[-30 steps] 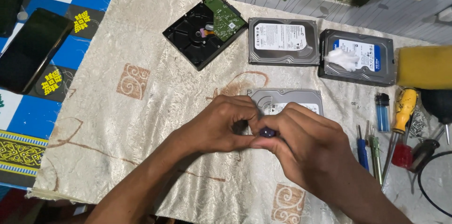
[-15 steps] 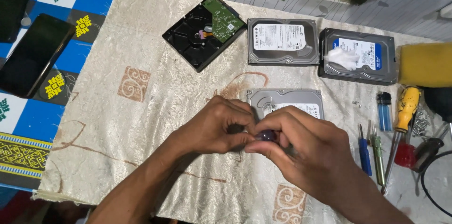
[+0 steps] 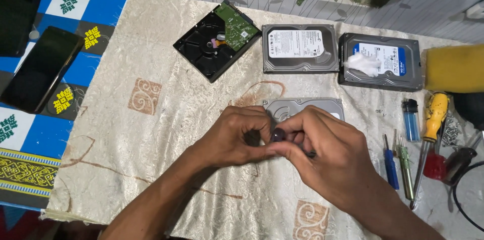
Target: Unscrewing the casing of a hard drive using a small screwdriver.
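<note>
Both hands meet mid-cloth: left hand (image 3: 237,136) and right hand (image 3: 322,157) pinch a small dark object (image 3: 278,134), perhaps a tool handle, just over the near edge of a silver hard drive (image 3: 302,106). Bare cream cloth (image 3: 151,134) lies open leftward; screwdrivers (image 3: 403,162) crowd the right.

Head cam, one view only.
Worn on my head, it looks steeply down and fwd at the counter (image 3: 166,119), close over my left hand (image 3: 234,136) and right hand (image 3: 327,157); far wall at the top edge.
</note>
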